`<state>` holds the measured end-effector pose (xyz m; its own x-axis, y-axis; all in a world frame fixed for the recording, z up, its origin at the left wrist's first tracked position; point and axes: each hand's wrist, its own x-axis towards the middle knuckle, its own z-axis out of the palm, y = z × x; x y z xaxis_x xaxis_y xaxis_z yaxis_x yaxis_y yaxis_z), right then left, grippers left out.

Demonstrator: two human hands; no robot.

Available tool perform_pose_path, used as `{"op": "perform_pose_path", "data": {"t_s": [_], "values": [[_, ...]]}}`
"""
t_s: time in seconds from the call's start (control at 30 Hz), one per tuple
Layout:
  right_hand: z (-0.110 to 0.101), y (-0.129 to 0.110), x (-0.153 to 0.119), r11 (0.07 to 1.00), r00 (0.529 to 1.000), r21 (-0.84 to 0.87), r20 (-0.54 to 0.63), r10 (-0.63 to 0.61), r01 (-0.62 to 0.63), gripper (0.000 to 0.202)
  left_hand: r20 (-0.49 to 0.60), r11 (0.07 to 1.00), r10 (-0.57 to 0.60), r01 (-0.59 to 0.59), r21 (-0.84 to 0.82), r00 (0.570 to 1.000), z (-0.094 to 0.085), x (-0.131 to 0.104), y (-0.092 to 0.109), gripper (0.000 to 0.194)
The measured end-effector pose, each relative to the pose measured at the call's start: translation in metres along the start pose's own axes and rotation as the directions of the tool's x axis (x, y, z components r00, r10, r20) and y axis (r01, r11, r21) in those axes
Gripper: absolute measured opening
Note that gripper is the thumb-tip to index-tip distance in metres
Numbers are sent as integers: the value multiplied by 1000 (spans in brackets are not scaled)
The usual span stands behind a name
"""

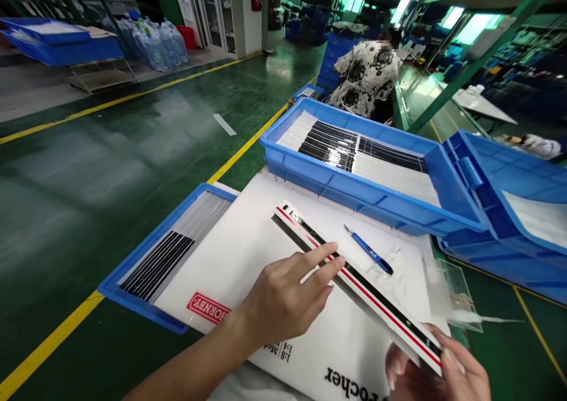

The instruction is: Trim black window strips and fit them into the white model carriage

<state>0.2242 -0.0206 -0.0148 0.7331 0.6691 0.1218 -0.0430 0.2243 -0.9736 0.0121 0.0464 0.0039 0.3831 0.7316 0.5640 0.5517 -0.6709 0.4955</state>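
Observation:
A long, narrow white strip (pixel 372 297) with a black band and a red line along it lies slantwise over a white board (pixel 248 230). My right hand (pixel 460 362) is closed around its near right end. My left hand (pixel 292 294) is at the strip's middle, with two fingertips on its face and the other fingers bent at its lower edge; the thumb is hidden. Beyond the strip, a blue craft knife (pixel 370 248) lies on the board, blade pointing away to the left. Beside the knife is some crumpled clear film (pixel 394 271).
A blue bin (pixel 372 182) of black and white strips stands behind the board. Another blue tray (pixel 177 197) of strips sits at the left, partly under it. More blue bins (pixel 478 170) are at the right. Farther back is a person in a patterned top (pixel 370 73).

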Motion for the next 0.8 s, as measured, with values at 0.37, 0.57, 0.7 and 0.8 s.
{"op": "perform_pose_path", "data": {"t_s": [0.37,0.57,0.7,0.8], "values": [[-39,50,9,958,925,-69,248,288,-279,26,270,969,-204,233,-78,941,30,-50,-8,74],[-38,47,10,962,928,-68,253,274,-266,23,288,902,-351,405,-152,891,34,-43,0,80],[-35,46,10,962,932,-75,239,273,-263,21,323,858,-441,498,-121,837,37,-41,5,83],[-36,46,11,965,939,-77,222,262,-251,20,318,854,-460,511,-98,829,38,-42,6,83]]}}
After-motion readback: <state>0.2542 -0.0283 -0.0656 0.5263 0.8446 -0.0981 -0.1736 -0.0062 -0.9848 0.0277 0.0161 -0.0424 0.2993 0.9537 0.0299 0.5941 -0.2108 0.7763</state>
